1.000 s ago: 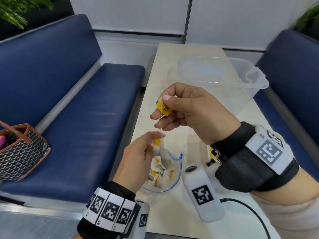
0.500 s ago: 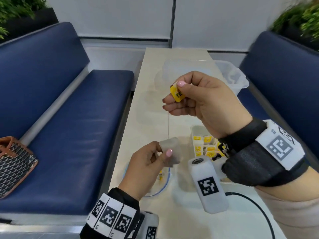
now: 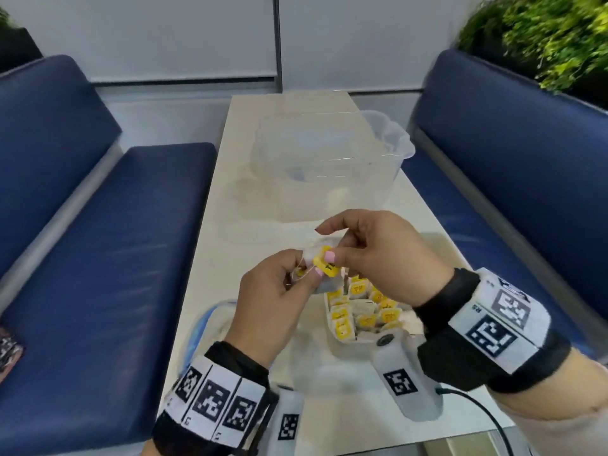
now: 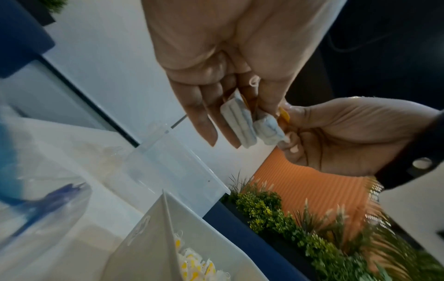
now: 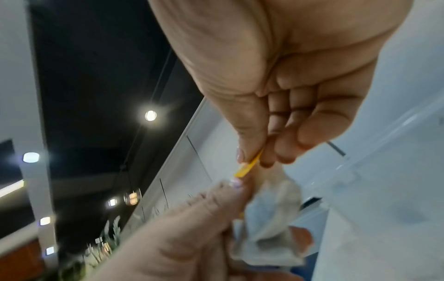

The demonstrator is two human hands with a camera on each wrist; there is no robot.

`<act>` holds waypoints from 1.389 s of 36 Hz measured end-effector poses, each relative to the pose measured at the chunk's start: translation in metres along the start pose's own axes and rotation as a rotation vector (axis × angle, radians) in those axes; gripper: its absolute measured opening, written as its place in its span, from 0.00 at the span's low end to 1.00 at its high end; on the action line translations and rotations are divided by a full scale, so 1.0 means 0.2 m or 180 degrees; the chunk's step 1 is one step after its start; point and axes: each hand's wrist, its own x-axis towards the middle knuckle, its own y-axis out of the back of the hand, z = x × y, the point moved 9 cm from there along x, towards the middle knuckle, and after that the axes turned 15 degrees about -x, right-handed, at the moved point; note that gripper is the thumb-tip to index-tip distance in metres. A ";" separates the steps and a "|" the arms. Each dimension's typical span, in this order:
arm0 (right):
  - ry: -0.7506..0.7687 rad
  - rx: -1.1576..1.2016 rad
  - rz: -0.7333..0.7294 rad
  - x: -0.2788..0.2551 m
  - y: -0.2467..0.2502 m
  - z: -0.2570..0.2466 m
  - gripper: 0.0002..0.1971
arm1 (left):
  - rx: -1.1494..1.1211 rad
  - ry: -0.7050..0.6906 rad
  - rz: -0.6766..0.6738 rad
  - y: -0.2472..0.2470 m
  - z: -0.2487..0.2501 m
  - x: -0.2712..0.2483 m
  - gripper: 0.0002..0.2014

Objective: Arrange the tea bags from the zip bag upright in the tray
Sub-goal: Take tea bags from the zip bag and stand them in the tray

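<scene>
My two hands meet above the table near the tray. My left hand pinches a white tea bag between thumb and fingers; two pouches show side by side in the left wrist view. My right hand pinches the bag's yellow tag between thumb and forefinger, right against the left thumb; the tag shows edge-on in the right wrist view. The white tray below the hands holds several tea bags with yellow tags standing upright. The clear zip bag with a blue seal lies on the table under my left wrist.
A large clear plastic tub stands at the far end of the narrow white table. Blue benches flank both sides. A black cable runs over the near right table corner. Green plants stand behind the right bench.
My right hand has come down with the yellow tag, from high above on a taut string to right beside my left hand. The left hand has lifted the tea bag above the tray.
</scene>
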 end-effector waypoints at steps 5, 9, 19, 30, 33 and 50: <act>0.0143 -0.0767 0.0101 -0.03 0.15 0.06 0.06 | 0.0675 -0.0499 -0.0403 -0.15 0.07 0.06 0.09; 0.0235 -0.0989 0.0040 -0.06 0.25 0.13 0.13 | 0.0946 -0.0648 -0.0706 -0.29 0.10 0.09 0.17; 0.0214 -0.0854 0.0033 -0.08 0.38 0.34 0.11 | 0.0473 0.0043 -0.1276 -0.58 -0.04 0.13 0.16; 0.0058 -0.1798 -0.0646 -0.09 0.38 0.59 0.07 | 0.1028 0.0313 -0.1969 -0.77 -0.14 0.18 0.15; -0.0011 -0.2084 -0.0961 -0.09 0.35 0.68 0.06 | 0.1074 0.0302 -0.1939 -0.74 -0.16 0.21 0.12; 0.0016 -0.3714 -0.2841 -0.09 -0.12 1.01 0.05 | 0.1115 0.0306 -0.1474 -0.54 -0.24 0.14 0.10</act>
